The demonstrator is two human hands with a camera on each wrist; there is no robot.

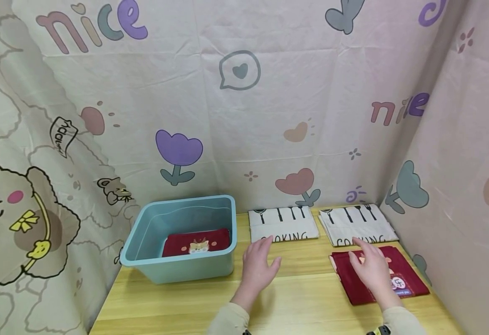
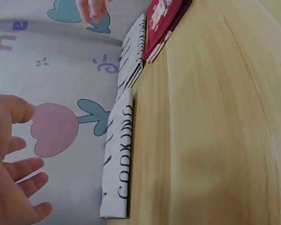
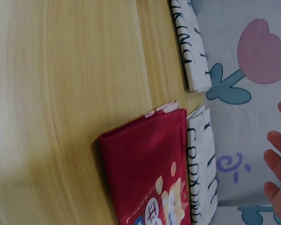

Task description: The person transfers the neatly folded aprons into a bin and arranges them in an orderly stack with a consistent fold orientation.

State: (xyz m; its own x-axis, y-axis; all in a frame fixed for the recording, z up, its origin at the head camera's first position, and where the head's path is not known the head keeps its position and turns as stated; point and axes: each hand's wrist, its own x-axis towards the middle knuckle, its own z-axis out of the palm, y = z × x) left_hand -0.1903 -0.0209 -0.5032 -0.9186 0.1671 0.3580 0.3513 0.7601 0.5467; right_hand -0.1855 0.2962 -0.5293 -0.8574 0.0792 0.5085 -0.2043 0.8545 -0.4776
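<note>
Both hands hover open: right hand (image 1: 372,269) above red cloth (image 1: 408,279).

Teal bin (image 1: 144,242); dark red cloths (image 1: 378,274) with cartoon prints; white cloths (image 1: 284,224), black utensils and "COOKING"; yellow wood-grain surface (image 1: 303,302).

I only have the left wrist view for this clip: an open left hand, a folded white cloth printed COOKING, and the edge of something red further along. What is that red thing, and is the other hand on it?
Observer: It is a folded red cloth lying on the wooden table. The right hand is spread over it, fingers straight.
Operator: Anything left of the left hand?
Observer: Yes, a blue plastic bin with another folded red cloth inside.
Operator: How many white cloths are there?
Observer: Two lots along the back: one white cloth ahead of the left hand, and a white stack behind the red cloth.
</note>
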